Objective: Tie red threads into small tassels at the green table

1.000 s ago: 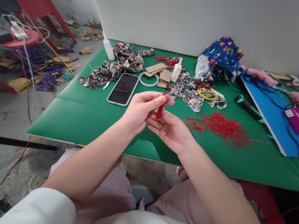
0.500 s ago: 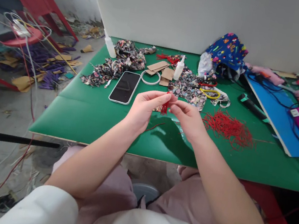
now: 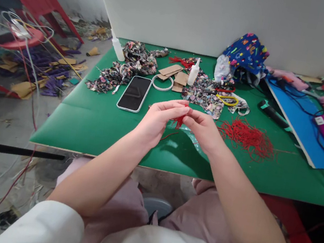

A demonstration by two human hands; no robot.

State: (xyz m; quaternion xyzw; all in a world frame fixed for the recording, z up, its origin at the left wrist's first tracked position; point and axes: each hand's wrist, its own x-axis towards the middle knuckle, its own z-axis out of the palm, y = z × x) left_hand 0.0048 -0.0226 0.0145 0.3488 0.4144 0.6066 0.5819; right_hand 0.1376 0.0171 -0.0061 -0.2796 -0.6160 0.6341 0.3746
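Note:
A small red tassel [image 3: 179, 122] of thin cords hangs from between my hands, a little above the green table [image 3: 86, 127]. My left hand [image 3: 159, 119] pinches its top between thumb and fingers. From the other side my right hand [image 3: 202, 128] meets it, thumb and fingertips pressed together at the tassel; my fingers cover what exactly they grip. Beside my right hand lies a loose heap of red cords [image 3: 248, 140]. A single cord [image 3: 169, 136] rests on the table under my left hand.
Left of my hands lies a phone [image 3: 134, 94]; behind them are a white ring [image 3: 162, 83], cardboard pieces [image 3: 170, 71], a glue bottle [image 3: 193, 73] and yellow-handled scissors [image 3: 227, 100]. Patterned fabric [image 3: 138, 59] spreads at the back. A blue board [image 3: 306, 129] is on the right.
My right hand has moved in against my left, and its fingertips now meet at the tassel. The tassel's top is more covered by my fingers. The view has shifted slightly.

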